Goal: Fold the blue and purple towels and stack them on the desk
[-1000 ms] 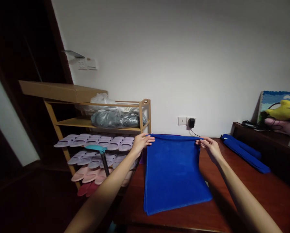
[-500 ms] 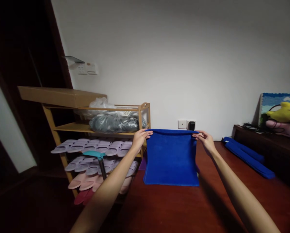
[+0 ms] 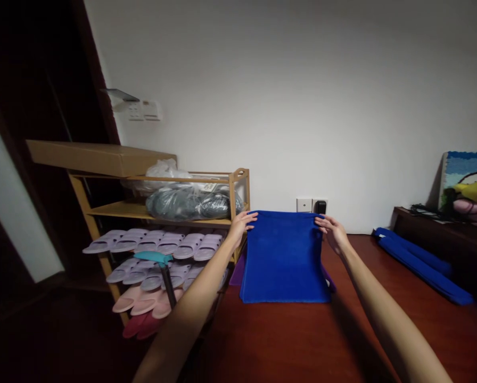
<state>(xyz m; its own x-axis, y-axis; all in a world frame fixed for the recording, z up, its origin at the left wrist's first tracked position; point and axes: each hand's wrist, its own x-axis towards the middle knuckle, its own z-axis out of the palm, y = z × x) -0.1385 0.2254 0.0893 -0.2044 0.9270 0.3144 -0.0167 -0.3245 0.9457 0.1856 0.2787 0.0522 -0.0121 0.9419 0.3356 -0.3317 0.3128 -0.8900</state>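
Observation:
A plain blue cloth [image 3: 285, 258] hangs spread between my hands above the reddish-brown table. My left hand [image 3: 241, 227] pinches its upper left corner, and my right hand [image 3: 332, 232] grips the upper right corner. The top edge is stretched nearly straight, while the lower edge comes down at the tabletop. Behind the blue cloth, bits of a purple cloth [image 3: 237, 270] show at both sides; most of it is hidden.
Folded blue cloths [image 3: 422, 268] lie at the table's right, beside a dark raised ledge [image 3: 430, 230]. Left of the table stands a wooden rack [image 3: 231, 199] with slippers [image 3: 187, 246], bagged items and a cardboard box [image 3: 103, 157]. A black plug [image 3: 320, 206] sits in the wall socket.
The view has turned slightly left. Both hands still hold the blue cloth by its top corners, with the fingers a little more spread along its edge. More purple cloth shows behind it.

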